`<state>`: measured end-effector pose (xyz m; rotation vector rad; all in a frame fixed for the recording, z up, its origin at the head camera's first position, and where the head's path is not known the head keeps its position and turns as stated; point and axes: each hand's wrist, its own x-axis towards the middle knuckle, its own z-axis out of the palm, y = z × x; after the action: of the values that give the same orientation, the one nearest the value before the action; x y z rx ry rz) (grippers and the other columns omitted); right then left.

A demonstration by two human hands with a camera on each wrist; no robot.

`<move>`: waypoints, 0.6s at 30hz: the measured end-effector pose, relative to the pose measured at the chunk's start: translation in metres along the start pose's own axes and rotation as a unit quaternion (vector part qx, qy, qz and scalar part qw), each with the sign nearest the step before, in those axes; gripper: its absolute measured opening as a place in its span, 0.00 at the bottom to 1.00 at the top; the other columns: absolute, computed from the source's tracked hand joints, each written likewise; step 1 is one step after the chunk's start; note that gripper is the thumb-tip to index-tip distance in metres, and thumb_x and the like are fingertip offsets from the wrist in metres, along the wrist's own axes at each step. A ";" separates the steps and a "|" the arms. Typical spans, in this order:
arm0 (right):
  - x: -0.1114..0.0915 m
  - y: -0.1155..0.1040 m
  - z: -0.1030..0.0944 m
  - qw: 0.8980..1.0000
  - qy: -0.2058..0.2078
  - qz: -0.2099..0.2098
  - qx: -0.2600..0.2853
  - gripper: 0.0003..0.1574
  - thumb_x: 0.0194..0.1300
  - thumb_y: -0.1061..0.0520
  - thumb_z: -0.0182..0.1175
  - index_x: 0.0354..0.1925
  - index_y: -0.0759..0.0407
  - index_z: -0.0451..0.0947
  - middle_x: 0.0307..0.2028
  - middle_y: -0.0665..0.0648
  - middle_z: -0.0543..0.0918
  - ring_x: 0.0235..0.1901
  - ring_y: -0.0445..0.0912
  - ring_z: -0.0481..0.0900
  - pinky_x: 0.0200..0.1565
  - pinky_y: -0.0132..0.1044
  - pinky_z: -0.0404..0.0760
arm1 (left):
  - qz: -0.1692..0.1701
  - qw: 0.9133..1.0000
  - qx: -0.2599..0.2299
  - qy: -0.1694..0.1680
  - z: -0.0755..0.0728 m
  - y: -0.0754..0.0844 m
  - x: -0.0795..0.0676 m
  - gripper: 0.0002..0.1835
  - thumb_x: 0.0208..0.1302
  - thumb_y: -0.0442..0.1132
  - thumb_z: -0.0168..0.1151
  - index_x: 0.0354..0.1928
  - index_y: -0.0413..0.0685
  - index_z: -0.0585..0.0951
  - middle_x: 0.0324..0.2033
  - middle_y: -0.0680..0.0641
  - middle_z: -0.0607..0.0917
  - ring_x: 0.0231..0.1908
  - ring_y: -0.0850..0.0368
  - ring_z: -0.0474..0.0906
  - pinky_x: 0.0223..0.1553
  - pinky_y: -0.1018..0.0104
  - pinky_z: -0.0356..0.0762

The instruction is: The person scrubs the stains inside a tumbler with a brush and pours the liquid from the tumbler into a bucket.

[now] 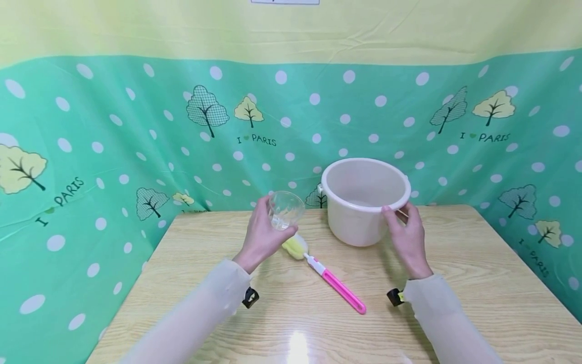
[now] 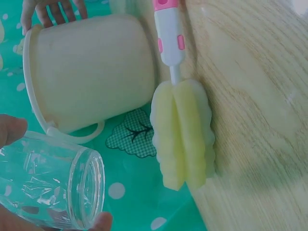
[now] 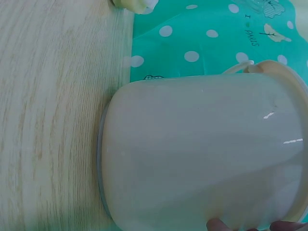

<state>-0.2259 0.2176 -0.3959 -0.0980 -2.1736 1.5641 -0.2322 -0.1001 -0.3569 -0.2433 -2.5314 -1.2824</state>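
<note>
My left hand (image 1: 265, 232) holds a clear drinking glass (image 1: 287, 208) above the table, thumb on one side and fingers on the other. Close up in the left wrist view, the glass (image 2: 43, 180) lies between thumb and fingertips. With thumb and fingers, my right hand (image 1: 409, 240) grips the near right rim of a white plastic bucket (image 1: 356, 225) at the back of the table. The bucket's wall (image 3: 202, 149) fills much of the right wrist view. Between the hands lies a sponge bottle brush (image 1: 342, 289), pink-handled, its yellow and white sponge head (image 1: 296, 246) just below the glass.
The wood-grain table (image 1: 204, 318) ends at a green and yellow curtain (image 1: 291, 116) with white dots and printed trees, which also rises along both sides. The bucket's handle (image 2: 91, 134) hangs by its side. Bright glare shows at the table's front.
</note>
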 end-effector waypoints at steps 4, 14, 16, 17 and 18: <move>0.000 0.000 0.000 1.000 -0.001 0.001 0.000 0.42 0.67 0.37 0.54 0.70 0.56 0.56 0.64 0.58 0.65 0.63 0.55 0.64 0.59 0.54 0.70 | -0.002 1.000 -0.007 0.003 0.000 -0.001 -0.001 0.51 0.41 0.48 0.77 0.67 0.45 0.60 0.57 0.42 0.72 0.56 0.47 0.70 0.55 0.46 0.72; 0.000 -0.001 0.000 1.000 0.001 0.001 -0.001 0.42 0.67 0.38 0.54 0.69 0.56 0.57 0.64 0.58 0.65 0.63 0.55 0.64 0.59 0.54 0.70 | -0.028 1.000 -0.011 0.001 -0.001 -0.009 -0.007 0.51 0.42 0.49 0.76 0.67 0.48 0.59 0.59 0.43 0.71 0.58 0.45 0.68 0.58 0.44 0.69; 0.000 -0.001 0.000 1.000 0.001 0.001 -0.001 0.41 0.67 0.38 0.54 0.69 0.56 0.57 0.64 0.58 0.66 0.63 0.55 0.64 0.59 0.54 0.70 | -0.030 0.999 -0.012 0.001 -0.001 -0.011 -0.008 0.50 0.43 0.48 0.76 0.67 0.48 0.59 0.59 0.44 0.71 0.59 0.45 0.68 0.58 0.44 0.68; 0.000 -0.001 0.000 1.000 0.001 0.001 -0.001 0.41 0.67 0.38 0.54 0.69 0.56 0.57 0.64 0.58 0.66 0.63 0.55 0.64 0.59 0.54 0.70 | -0.031 0.999 -0.014 0.002 -0.001 -0.012 -0.009 0.50 0.43 0.48 0.76 0.67 0.48 0.59 0.59 0.44 0.71 0.59 0.45 0.68 0.59 0.44 0.68; 0.000 -0.001 0.000 1.000 0.001 0.001 -0.001 0.41 0.67 0.38 0.54 0.69 0.56 0.57 0.64 0.59 0.66 0.63 0.55 0.64 0.59 0.54 0.70 | -0.033 0.999 -0.015 0.003 -0.002 -0.013 -0.009 0.50 0.43 0.47 0.76 0.67 0.48 0.59 0.59 0.44 0.71 0.59 0.46 0.68 0.59 0.44 0.68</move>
<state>-0.2258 0.2172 -0.3954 -0.1013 -2.1743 1.5631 -0.2269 -0.1090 -0.3687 -0.1641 -2.5356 -1.3445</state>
